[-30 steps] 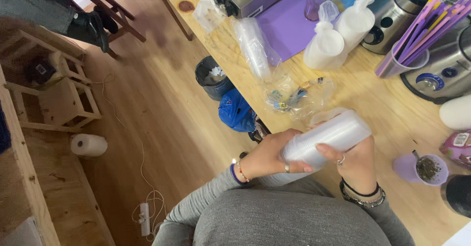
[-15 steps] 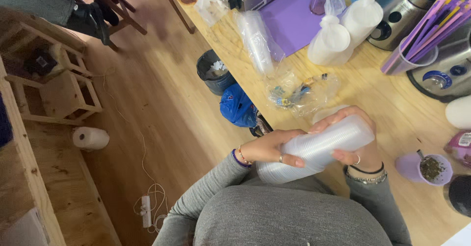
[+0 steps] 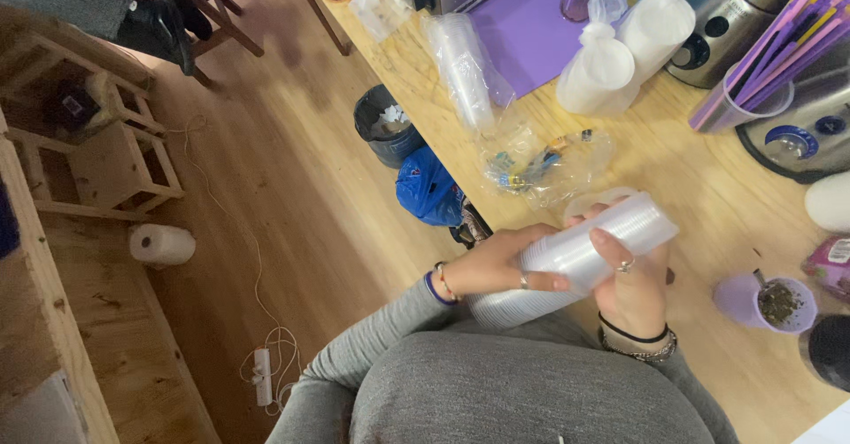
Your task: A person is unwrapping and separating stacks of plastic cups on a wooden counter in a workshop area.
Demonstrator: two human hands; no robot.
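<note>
- A person in grey sleeves holds a long stack of clear plastic cups [image 3: 580,258] over the near edge of a light wooden tabletop [image 3: 708,205].
- The left hand [image 3: 500,262] closes around the stack's middle from the left, fingers wrapped over the top.
- The right hand [image 3: 633,285] grips it from below and the right, near the wider far end.
- The stack's long axis runs slantwise, its low end by the person's lap, its high end up and to the right; both hands touch it.
- A crumpled clear plastic bag [image 3: 540,165] lies just beyond, and a small purple cup [image 3: 761,301] stands to the right.
- Compared with a second ago, the stack sits lower and nearer the body, with the left hand further along it.
</note>
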